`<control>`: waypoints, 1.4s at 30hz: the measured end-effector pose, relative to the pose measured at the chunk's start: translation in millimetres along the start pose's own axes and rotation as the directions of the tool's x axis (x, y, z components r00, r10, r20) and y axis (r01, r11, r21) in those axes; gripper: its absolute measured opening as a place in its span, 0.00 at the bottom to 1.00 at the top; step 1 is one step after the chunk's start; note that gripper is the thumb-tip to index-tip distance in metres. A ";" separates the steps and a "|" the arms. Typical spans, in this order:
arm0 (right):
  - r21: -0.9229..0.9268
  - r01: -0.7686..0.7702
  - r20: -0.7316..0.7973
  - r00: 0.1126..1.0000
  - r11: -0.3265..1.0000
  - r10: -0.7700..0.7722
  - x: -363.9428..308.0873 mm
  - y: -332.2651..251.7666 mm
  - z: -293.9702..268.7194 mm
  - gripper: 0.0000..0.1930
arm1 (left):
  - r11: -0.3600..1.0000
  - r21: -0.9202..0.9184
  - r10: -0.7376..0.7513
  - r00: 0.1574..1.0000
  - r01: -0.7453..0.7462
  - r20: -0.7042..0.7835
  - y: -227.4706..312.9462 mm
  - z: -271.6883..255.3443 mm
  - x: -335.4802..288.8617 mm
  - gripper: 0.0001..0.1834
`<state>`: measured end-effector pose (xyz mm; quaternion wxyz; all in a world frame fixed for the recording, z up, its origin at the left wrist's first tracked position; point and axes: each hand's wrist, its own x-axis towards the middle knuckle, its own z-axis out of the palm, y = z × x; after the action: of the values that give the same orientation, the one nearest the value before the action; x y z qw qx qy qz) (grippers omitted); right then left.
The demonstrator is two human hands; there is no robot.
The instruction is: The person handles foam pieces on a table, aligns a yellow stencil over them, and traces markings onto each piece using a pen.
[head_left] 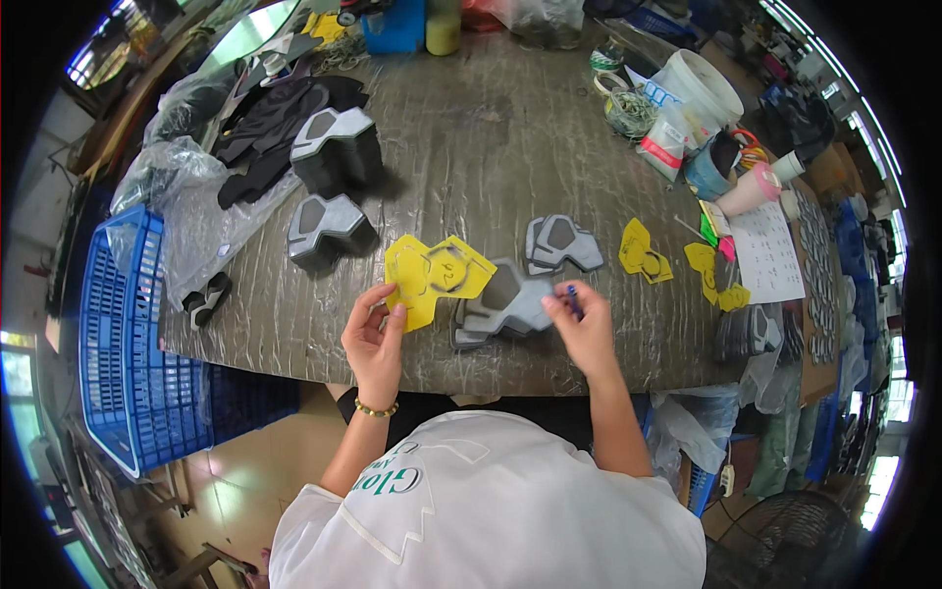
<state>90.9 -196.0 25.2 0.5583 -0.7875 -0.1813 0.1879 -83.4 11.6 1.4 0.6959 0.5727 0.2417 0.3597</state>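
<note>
My left hand pinches a yellow template by its lower left edge and holds it above the table. The template has angular lobes, dark outlines and a handwritten mark. In my right hand, a dark blue pen sits between the fingers, while thumb and fingertips close on the edge of a grey, black-edged cut piece. That piece is slightly blurred and overlaps similar pieces beneath it. Just beyond lies a small pile of matching grey pieces. Two taller stacks stand to the left.
More yellow templates lie to the right, beside a written sheet. A white bucket and a pink cup stand far right. Black cloth and clear plastic cover the left side, near a blue crate.
</note>
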 end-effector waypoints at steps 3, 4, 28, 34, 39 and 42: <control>0.044 0.088 -0.158 0.984 0.995 -0.080 29.0 4.3 -25.2 0.12 | 1.000 -0.026 -0.015 0.999 0.016 0.043 1.5 6.7 -1.1 0.17; 0.056 0.104 -0.180 0.979 0.993 -0.092 41.6 12.8 -33.4 0.12 | 1.000 -0.026 -0.014 0.999 0.015 0.048 2.0 10.9 -1.7 0.17; -0.572 0.451 0.275 0.892 0.685 -0.358 -27.5 1.8 0.3 0.22 | 0.623 0.641 0.134 0.868 -0.449 0.478 -9.8 36.3 -20.6 0.26; -0.586 0.456 0.252 0.888 0.670 -0.384 -27.4 3.2 4.6 0.20 | 0.575 0.643 0.166 0.842 -0.506 0.514 -14.4 35.0 -19.6 0.26; -0.609 0.474 0.249 0.876 0.637 -0.414 -28.2 4.9 8.3 0.21 | 0.567 0.638 0.163 0.830 -0.522 0.534 -11.4 35.9 -19.0 0.25; -0.631 0.489 0.258 0.865 0.602 -0.431 -28.1 6.3 9.4 0.22 | 0.593 0.602 0.186 0.818 -0.535 0.544 -5.9 39.7 -17.5 0.25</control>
<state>62.5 -204.2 19.0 0.2535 -0.8535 -0.4552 -0.0101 -63.3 -27.2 3.4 0.3510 0.9028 0.0820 0.2345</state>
